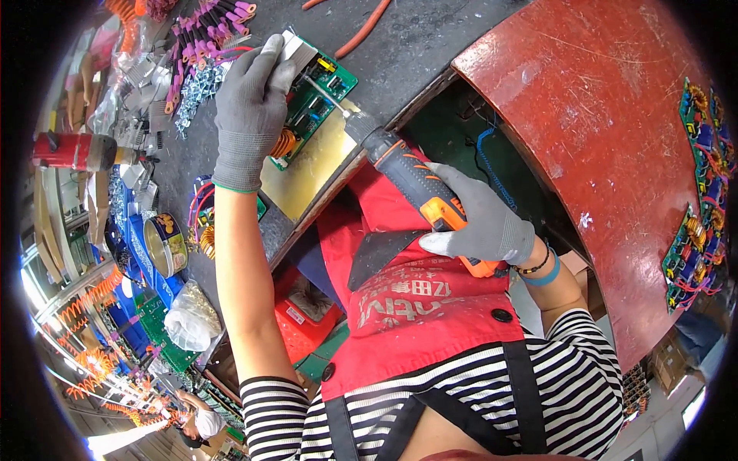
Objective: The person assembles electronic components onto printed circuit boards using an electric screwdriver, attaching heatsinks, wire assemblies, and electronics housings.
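A green circuit board (336, 83) with a silver heat sink and a copper coil lies near the front edge of the dark bench. My left hand (252, 107), in a grey glove, is closed with its fingertips on the heat sink (296, 51) at the board's far end. In my right hand (486, 219), gloved too, is a black and orange cordless screwdriver (411, 173) gripped by its handle. Its long bit (323, 94) reaches over the board toward the heat sink; the tip's exact contact is hard to make out. A yellowish sheet (315, 173) lies under the board.
Purple-sleeved cable lugs (204, 31) and loose metal clips (198, 94) lie beyond my left hand. A red power tool (77, 151), a round tin (165, 246) and a plastic bag (194, 316) are at left. Several finished boards (696, 230) rest along the red tabletop (573, 115) at right.
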`<action>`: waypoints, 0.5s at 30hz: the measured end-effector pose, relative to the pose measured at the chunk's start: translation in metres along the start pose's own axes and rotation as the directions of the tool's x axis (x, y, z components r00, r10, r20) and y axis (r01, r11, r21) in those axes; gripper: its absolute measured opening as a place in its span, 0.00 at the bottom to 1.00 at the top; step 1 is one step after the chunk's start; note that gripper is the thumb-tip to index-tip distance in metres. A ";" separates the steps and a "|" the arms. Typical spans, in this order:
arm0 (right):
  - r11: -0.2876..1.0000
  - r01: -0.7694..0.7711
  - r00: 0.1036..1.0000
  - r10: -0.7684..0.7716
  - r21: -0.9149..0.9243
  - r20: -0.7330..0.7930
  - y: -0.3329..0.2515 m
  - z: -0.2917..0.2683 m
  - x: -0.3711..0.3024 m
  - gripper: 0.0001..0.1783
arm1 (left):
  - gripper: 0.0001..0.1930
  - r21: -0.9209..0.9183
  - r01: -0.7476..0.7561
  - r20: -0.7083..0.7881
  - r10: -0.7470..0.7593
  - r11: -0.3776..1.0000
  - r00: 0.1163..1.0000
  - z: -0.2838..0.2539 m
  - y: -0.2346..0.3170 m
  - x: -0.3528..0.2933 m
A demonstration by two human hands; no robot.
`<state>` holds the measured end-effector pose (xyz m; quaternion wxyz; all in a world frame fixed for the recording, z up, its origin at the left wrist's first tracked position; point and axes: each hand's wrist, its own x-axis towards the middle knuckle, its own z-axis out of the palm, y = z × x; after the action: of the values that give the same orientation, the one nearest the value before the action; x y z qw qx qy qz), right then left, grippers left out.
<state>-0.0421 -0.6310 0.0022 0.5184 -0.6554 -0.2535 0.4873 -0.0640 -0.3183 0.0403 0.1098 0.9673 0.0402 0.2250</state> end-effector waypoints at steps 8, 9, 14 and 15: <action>0.999 -0.030 0.999 0.030 0.012 -0.013 0.001 0.001 0.001 0.51 | 0.26 0.153 -0.028 0.135 0.007 0.988 0.991 0.000 0.008 0.001; 1.000 -0.025 1.000 0.025 0.011 -0.010 -0.001 0.002 0.000 0.51 | 0.27 0.244 -0.021 0.141 -0.014 0.970 0.990 0.002 0.009 0.003; 0.998 0.037 0.998 -0.040 -0.049 -0.045 -0.003 0.005 -0.001 0.48 | 0.29 0.347 0.051 0.159 -0.112 0.936 0.981 0.003 0.019 0.006; 0.998 0.037 0.998 -0.039 -0.047 -0.044 -0.003 0.006 -0.001 0.48 | 0.28 0.338 0.056 0.154 -0.114 0.939 0.982 0.004 0.019 0.006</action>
<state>-0.0470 -0.6281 0.0051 0.5177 -0.6732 -0.2653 0.4565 -0.0564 -0.3364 0.0441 -0.0423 0.9850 0.1098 0.1262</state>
